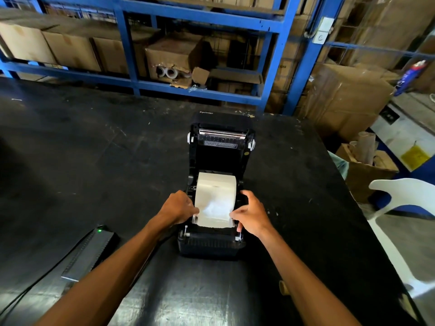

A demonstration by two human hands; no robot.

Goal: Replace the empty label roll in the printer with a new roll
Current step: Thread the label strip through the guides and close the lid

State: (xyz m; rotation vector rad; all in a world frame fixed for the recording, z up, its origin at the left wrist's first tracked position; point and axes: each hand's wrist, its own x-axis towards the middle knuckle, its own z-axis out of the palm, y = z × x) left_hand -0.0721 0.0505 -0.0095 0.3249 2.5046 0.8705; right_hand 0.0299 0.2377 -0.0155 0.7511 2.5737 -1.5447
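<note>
Head view looks down on a black label printer standing on a dark worktable, its lid swung up on the far side. A white label roll sits in the open bay, its loose end drawn toward the near edge. Left hand pinches the left edge of the paper; right hand grips the right edge and printer side. A power adapter with a green light lies near left.
</note>
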